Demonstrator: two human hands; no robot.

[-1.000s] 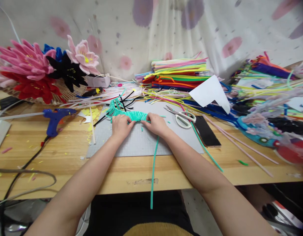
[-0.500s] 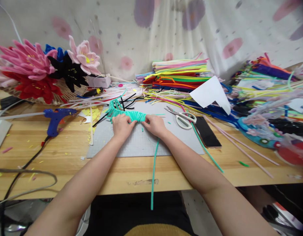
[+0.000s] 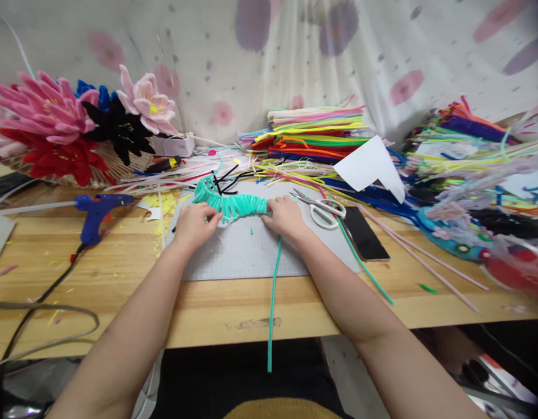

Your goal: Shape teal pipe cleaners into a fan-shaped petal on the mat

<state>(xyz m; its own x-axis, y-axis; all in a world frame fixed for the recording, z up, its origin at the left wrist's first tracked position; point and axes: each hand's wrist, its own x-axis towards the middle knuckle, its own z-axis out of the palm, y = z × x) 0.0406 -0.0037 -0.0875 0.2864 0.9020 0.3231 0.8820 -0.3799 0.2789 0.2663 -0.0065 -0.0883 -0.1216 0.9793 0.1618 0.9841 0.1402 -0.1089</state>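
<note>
A coiled piece of teal pipe cleaner (image 3: 234, 204) lies across the far part of a grey cutting mat (image 3: 251, 250). My left hand (image 3: 193, 224) pinches its left part with closed fingers. My right hand (image 3: 287, 216) grips its right end, fingers curled. A long straight teal pipe cleaner (image 3: 273, 302) runs from under my right hand toward me and hangs over the table's front edge. Black pipe cleaner ends (image 3: 227, 177) stick out behind the coil.
White-handled scissors (image 3: 323, 208) and a black phone (image 3: 365, 233) lie right of the mat. A blue glue gun (image 3: 94, 212) with its cord sits to the left. Pipe-cleaner flowers (image 3: 72, 128) stand at the far left; stacks of coloured pipe cleaners (image 3: 316, 131) fill the back and right.
My hands have moved apart: the left slid left, the right slightly right. The teal coil is stretched longer between them and the mat has shifted a little.
</note>
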